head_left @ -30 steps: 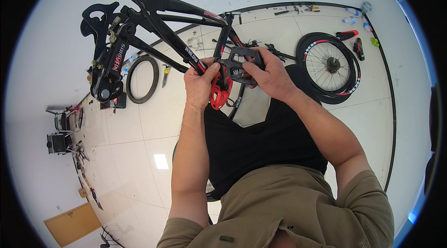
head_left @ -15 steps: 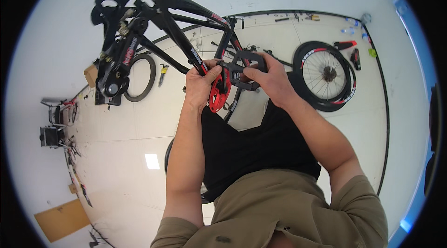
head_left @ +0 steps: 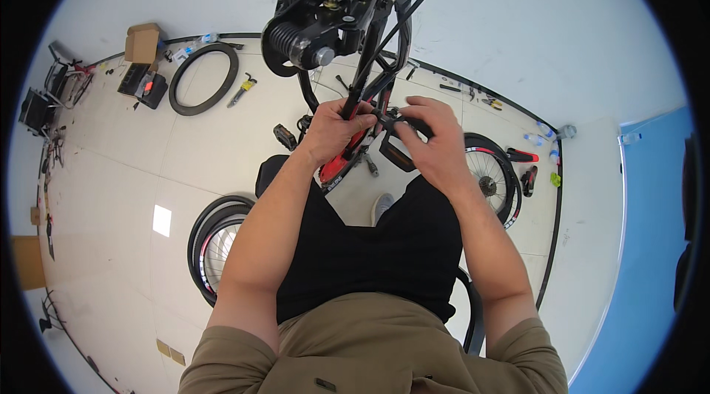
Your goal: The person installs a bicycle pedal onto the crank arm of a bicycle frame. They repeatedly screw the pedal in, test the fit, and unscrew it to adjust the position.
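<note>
Left hand (head_left: pixel 333 132) pinches inner end of pedal (head_left: pixel 399 155); right hand (head_left: pixel 438 141) at outer side, fingers loosely parted. Pedal likely stiff, light; grip cage edges.

Head-worn fisheye, facing down from near above left hand (head_left: pixel 333 132), right hand (head_left: pixel 438 144).

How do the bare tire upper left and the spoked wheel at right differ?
The tire is an open ring with floor showing through; the wheel has spokes and central sprockets. The tire looks plain black; the wheel adds red and white rim markings. The tire's whole ring shows; the wheel is partly hidden behind the right forearm. Both are round, dark-edged and lie on the floor.
</note>
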{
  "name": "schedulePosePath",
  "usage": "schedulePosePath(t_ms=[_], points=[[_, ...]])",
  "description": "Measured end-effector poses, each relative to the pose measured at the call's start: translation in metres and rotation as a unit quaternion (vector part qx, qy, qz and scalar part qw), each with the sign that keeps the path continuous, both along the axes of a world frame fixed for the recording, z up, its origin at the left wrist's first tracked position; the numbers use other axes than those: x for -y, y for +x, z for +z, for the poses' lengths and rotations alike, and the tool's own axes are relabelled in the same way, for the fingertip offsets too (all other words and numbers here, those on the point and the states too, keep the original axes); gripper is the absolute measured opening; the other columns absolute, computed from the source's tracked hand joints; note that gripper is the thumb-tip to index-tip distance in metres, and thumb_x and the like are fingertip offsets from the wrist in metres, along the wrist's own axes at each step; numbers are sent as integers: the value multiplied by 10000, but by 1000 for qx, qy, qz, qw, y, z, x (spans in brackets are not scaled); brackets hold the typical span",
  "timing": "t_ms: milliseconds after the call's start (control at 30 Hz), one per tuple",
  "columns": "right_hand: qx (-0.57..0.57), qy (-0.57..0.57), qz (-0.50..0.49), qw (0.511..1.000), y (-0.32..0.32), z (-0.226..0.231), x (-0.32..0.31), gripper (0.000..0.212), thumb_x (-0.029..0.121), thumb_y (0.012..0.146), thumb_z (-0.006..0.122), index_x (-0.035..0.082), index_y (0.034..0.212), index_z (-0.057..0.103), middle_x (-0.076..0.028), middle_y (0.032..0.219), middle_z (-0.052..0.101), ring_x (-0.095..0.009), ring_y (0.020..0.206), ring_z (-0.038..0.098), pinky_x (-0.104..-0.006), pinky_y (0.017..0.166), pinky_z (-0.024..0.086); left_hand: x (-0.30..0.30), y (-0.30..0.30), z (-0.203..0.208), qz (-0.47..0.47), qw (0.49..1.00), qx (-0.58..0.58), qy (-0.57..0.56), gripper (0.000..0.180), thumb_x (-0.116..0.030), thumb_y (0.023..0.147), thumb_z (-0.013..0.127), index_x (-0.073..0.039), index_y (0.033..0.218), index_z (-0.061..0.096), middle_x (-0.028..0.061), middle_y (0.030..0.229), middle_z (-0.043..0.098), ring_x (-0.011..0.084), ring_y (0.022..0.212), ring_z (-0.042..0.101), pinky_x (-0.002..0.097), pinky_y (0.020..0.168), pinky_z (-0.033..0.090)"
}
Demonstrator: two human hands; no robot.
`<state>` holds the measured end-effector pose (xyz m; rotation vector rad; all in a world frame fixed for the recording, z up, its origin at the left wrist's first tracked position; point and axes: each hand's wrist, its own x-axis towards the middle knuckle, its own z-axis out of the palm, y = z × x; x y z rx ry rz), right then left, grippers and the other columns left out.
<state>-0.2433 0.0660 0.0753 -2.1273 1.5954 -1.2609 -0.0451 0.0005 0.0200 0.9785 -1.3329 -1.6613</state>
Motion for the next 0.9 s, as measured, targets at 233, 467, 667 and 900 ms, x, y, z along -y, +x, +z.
schedulePosePath(t_ms=[233, 467, 667, 900], points=[[-189, 223, -40, 955, 25, 27, 19, 321, 333, 818, 726, 33, 930, 708, -163, 893, 715, -349, 923, 671, -445, 822, 507, -4, -5, -12, 3, 999, -36, -24, 132, -52, 928, 726, 3, 1048, 727, -7, 887, 684, 59, 802, 586, 225, 747, 485], [-181, 330, -65, 924, 33, 34, 33, 279, 287, 766, 727, 28, 866, 706, -175, 787, 707, -336, 805, 698, -428, 755, 533, -1, -1, -19, -5, 999, -22, -29, 145, -45, 921, 721, 7, 1055, 731, -1, 908, 698, 66, 849, 610, 251, 800, 510], [-67, 406, -29, 911, 23, 34, 48, 252, 194, 754, 741, -33, 862, 743, -110, 723, 684, -172, 701, 624, -325, 694, 503, 1, -2, -21, -9, 999, -39, -6, 148, -58, 898, 735, -4, 1036, 728, 2, 878, 683, 75, 831, 610, 255, 778, 509], [-64, 440, -24, 895, 23, 38, 56, 242, 165, 766, 758, -51, 876, 748, -93, 752, 692, -155, 712, 614, -317, 691, 493, 4, -4, -29, -12, 998, -61, -5, 145, -87, 868, 768, -28, 993, 724, -34, 822, 624, 59, 788, 548, 247, 731, 473]])
